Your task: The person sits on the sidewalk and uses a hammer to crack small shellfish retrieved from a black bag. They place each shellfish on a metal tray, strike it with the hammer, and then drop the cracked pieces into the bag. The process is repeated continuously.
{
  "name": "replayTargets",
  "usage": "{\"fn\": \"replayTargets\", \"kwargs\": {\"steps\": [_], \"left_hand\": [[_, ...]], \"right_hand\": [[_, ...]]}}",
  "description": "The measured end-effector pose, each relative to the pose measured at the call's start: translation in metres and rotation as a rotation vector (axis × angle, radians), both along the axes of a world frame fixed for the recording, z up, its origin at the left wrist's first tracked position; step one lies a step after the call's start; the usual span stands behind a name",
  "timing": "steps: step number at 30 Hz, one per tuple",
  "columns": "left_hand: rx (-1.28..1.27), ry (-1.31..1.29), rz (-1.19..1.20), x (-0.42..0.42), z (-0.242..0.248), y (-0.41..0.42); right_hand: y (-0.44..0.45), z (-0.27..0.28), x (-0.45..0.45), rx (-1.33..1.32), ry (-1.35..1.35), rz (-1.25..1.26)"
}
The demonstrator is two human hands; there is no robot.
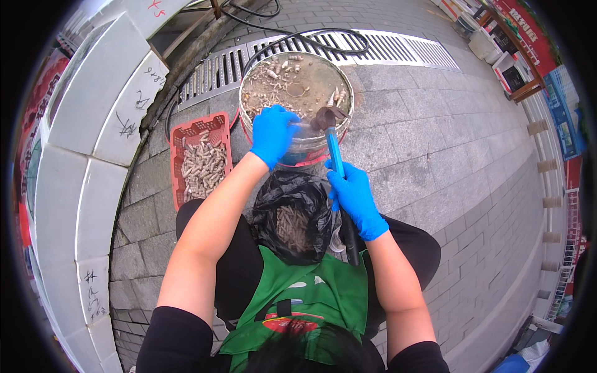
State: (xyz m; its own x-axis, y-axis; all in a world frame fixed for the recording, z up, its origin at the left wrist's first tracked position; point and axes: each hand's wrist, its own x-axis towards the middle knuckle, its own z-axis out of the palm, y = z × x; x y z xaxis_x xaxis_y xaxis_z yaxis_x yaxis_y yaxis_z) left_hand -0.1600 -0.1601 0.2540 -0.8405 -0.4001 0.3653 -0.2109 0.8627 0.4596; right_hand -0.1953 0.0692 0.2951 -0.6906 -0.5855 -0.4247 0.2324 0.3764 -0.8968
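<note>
My right hand, in a blue glove, grips the blue-and-black handle of a claw hammer. The hammer's rusty head lies over the near right rim of an upturned bucket. My left hand, also gloved, holds a blurred long spiral snail shell at the bucket's near edge, beside the hammer head. Shell bits and several whole spiral shells lie on the bucket's dirty top. Between my knees a black plastic bag stands open with spiral shells inside. A red plastic basket of spiral shells is at the left.
A black hose curls over a metal drain grate beyond the bucket. White foam boxes with handwriting line the left side. Crates and tubs stand at the far right. Grey paving surrounds the bucket.
</note>
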Motion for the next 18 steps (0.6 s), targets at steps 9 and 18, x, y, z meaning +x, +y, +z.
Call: {"fn": "replayTargets", "kwargs": {"steps": [9,18], "left_hand": [[1.026,-0.007,-0.121,0.032,0.044,-0.031],[0.041,-0.076,0.184,0.091,0.011,-0.108]], "right_hand": [[-0.003,0.004,-0.001,-0.007,-0.031,0.007],[0.006,-0.021,0.002,0.119,0.26,0.075]]}}
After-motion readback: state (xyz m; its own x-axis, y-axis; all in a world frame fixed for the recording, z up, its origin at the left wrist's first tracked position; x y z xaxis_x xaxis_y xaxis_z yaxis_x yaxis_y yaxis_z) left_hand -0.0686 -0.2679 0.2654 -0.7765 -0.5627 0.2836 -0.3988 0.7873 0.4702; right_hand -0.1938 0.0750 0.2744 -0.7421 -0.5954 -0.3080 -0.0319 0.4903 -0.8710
